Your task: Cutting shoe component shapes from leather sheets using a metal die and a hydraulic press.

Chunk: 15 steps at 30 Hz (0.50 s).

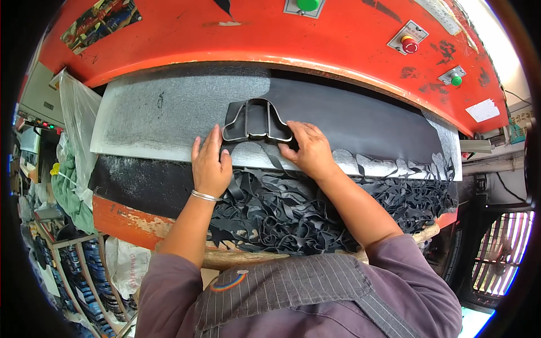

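Note:
A metal-edged cutting die [257, 135], with a flared outline and two inner bars, lies at the left end of a smooth black sheet [349, 115]. Both rest on a worn grey-white cutting board [146, 118]. My right hand [310, 151] has its fingers and thumb closed at the die's right corner. Beside the left corner, my left hand [212, 167] has its fingers stretched out and thumb apart, close to the edge. Between my hands, a thin curved black strip [275, 160] hangs over the board's front edge.
Tangled black offcuts [282, 217] heap along the front ledge. An orange machine beam [236, 42] spans the far side, bearing a red stop button [409, 44] and green buttons [308, 4]. Plastic sheeting [79, 124] hangs at left; a rack [84, 276] stands below it.

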### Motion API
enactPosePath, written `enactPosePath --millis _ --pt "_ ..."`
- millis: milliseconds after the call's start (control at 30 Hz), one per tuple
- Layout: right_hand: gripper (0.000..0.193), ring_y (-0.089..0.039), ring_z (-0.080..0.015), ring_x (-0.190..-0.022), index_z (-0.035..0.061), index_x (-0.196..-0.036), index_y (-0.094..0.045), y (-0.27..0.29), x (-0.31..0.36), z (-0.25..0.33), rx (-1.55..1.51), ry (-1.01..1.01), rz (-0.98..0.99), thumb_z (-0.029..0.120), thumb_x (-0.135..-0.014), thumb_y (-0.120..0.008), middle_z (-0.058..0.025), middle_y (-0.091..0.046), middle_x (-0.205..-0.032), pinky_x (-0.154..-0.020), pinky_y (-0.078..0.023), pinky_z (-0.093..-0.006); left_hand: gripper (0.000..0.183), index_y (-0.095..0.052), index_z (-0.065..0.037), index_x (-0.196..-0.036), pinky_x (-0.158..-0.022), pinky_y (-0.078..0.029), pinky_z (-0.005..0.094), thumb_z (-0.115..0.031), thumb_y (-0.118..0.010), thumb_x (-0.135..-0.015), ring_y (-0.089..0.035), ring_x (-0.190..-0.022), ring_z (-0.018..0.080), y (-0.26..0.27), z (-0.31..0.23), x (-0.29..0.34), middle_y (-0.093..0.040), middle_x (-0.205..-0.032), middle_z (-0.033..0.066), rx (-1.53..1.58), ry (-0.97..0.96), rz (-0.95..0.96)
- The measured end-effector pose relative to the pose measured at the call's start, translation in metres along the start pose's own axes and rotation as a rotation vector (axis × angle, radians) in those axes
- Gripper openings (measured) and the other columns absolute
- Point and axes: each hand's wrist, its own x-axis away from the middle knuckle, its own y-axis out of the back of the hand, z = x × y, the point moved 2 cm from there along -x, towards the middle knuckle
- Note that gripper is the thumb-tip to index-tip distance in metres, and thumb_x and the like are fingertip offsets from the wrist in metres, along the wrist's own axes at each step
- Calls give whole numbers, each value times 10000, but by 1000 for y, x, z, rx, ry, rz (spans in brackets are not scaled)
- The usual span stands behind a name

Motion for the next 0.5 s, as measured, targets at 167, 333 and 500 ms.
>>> enactPosePath --millis 167,333,500 --pt "646 -527 -352 -1182 -1 -1279 -506 13 9 10 -18 -95 122 282 -751 -746 -203 -590 -1218 -1036 -392 -449 607 -359 14 -1417 -1120 -246 446 -92 -529 -844 -493 -1260 295 8 -3 5 -530 -1340 183 84 23 8" --pt "751 -424 -340 -1312 -5 -1376 -428 112 46 -10 -164 -273 -248 256 -766 -781 -192 -451 -1406 -1099 -325 -424 457 -509 -10 -1290 -1040 -375 383 -56 -573 -840 -511 -1221 310 35 -51 2 -595 -1250 150 324 134 -325" --pt "576 -328 -294 -1363 -73 -1405 -329 245 51 -87 -321 -421 -1076 260 -979 -526 -212 -339 -1476 -1128 -220 -372 195 -681 -20 -1002 -713 -502 248 -173 -630 -893 -654 -782 108 34 -141 -21 -722 -895 78 577 2 -32"
